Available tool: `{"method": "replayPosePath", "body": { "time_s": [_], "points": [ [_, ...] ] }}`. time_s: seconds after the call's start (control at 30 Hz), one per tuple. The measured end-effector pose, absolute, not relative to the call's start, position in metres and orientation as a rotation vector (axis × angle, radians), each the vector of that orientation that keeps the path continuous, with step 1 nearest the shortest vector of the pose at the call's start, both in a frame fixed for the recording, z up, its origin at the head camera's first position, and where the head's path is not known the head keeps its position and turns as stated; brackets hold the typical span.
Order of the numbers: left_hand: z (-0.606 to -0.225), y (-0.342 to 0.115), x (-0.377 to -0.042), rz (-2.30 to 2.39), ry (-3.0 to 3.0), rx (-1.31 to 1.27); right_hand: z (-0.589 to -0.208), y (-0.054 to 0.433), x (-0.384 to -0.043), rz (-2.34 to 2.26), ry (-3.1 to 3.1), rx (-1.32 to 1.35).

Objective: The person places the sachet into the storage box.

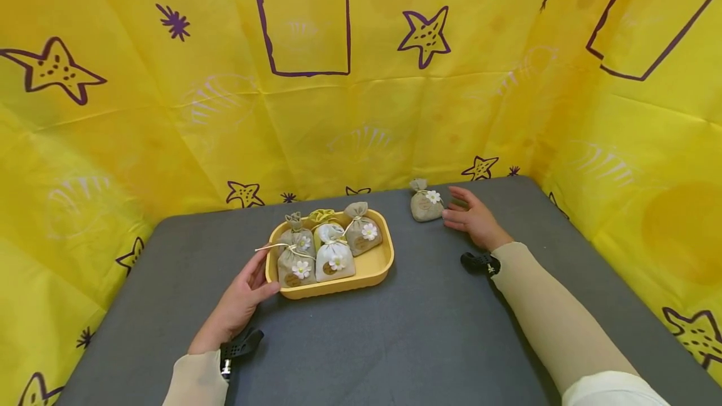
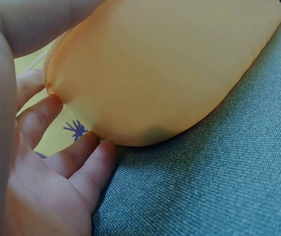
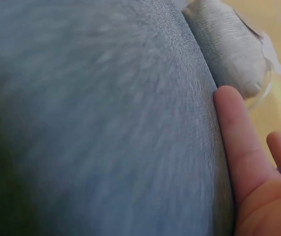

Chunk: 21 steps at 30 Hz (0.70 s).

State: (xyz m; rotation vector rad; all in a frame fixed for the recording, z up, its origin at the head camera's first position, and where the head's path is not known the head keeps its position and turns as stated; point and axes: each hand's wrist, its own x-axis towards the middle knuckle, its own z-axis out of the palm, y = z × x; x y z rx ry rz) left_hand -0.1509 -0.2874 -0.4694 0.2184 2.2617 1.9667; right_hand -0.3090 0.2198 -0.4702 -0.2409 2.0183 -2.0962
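Note:
A yellow oblong tray (image 1: 369,271) holds several small drawstring sachets, among them a white sachet (image 1: 334,255) and a beige sachet (image 1: 363,237), trimmed with white flowers. My left hand (image 1: 239,299) holds the tray's left end, thumb at the front corner. In the left wrist view, the fingers (image 2: 42,115) of that hand touch the tray's outer wall (image 2: 150,73). Farther right, a single beige sachet (image 1: 425,205) with a white flower lies near the table's back edge. My right hand (image 1: 474,221) is just right of it, fingers spread. The right wrist view shows this sachet (image 3: 234,54) beyond a fingertip; whether they touch I cannot tell.
A dark grey cloth-covered table (image 1: 361,349) lies under everything. Yellow curtains (image 1: 361,130) printed with purple starfish and shells hang along its back and both sides. Black straps (image 1: 239,346) with devices sit on both wrists.

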Motion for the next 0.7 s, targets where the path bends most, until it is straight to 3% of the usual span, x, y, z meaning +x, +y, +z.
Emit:
{"method": "replayPosePath", "body": {
  "time_s": [0.7],
  "points": [
    [-0.471,-0.287,-0.152,1.970,2.268,0.234,-0.471,0.194,-0.322,-1.733,2.412,-0.322]
  ]
}}
